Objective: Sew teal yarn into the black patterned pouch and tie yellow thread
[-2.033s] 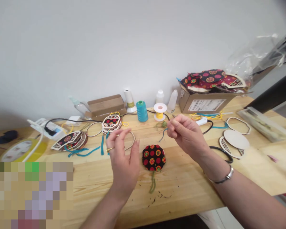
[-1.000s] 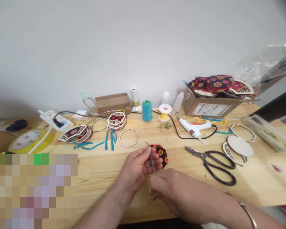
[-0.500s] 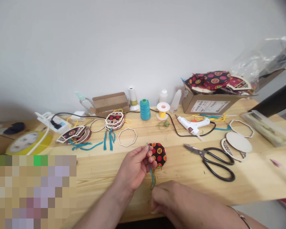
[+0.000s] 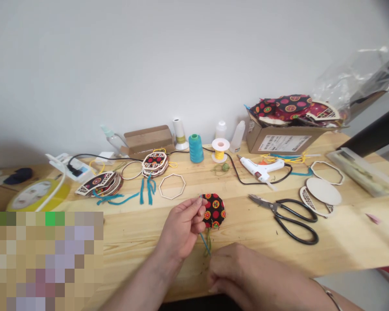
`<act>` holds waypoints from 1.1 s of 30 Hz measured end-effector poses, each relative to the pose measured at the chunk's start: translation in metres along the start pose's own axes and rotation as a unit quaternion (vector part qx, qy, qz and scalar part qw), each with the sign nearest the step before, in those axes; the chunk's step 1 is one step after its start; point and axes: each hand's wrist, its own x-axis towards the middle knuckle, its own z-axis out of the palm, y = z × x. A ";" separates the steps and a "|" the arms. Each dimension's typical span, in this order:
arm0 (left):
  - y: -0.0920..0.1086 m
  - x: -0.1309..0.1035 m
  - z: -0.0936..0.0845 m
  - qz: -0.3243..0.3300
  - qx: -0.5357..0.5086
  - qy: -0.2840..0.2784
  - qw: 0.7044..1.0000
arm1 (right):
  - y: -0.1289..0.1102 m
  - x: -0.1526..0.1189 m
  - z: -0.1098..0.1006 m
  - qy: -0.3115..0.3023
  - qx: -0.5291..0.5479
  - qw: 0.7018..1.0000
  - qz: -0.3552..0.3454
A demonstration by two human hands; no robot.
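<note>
My left hand (image 4: 183, 224) is closed in a pinch, with its fingers curled inward. A thin blue cord (image 4: 205, 242) runs from under those fingers down to my right hand (image 4: 231, 268), which is closed around its lower end. Just beyond my left fingertips is a round fabric-covered piece (image 4: 215, 210), black with red and orange flower-like dots; the fingers overlap its left edge, and I cannot tell whether they touch it. Green thread (image 4: 208, 242) shows beside the blue cord. The right fingertips are hidden behind the back of that hand.
Large black-handled scissors (image 4: 287, 216) lie to the right, near a white glue gun (image 4: 262, 168). Behind are a blue thread cone (image 4: 196, 149), a yellow-thread spool (image 4: 220, 151) and a cardboard box (image 4: 282, 140) of fabric pieces. Stacked wooden-framed pieces (image 4: 154, 163) and an octagonal frame (image 4: 172, 186) lie left.
My left fingers have curled further in, covering more of the cord. My right hand has shifted very slightly to the right. The whole view has moved a little.
</note>
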 end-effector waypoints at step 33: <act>0.004 -0.001 0.004 0.006 0.035 0.004 0.999 | 0.050 0.071 -0.037 0.244 0.440 0.848 0.169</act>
